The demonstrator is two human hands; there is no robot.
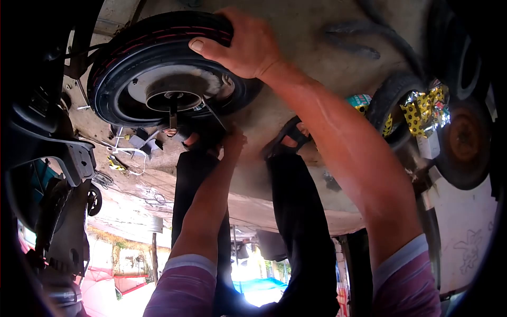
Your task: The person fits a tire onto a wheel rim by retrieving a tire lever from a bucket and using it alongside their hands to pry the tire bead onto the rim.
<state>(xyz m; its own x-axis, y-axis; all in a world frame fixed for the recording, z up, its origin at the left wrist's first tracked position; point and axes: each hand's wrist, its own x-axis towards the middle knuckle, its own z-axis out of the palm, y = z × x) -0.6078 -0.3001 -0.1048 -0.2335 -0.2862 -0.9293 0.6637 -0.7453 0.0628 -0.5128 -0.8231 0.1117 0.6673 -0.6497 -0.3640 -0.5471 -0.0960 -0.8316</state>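
A scooter-type wheel with a black tyre with red lines stands tilted near my feet, its round metal hub facing me. My right hand is closed over the tyre's upper right edge, with the thumb lying on the sidewall. Low beside the wheel, my left hand is closed round a thin metal rod. The rod's far end reaches the rim beside the hub; its exact kind is not clear. A flat metal bar sticks down from the hub's centre.
Sandalled feet, one a sandal, are close below the wheel. Tools and a white cable litter the floor at left, near a vehicle part. At right are a loose tyre, yellow dotted packaging and a rusty-hubbed wheel.
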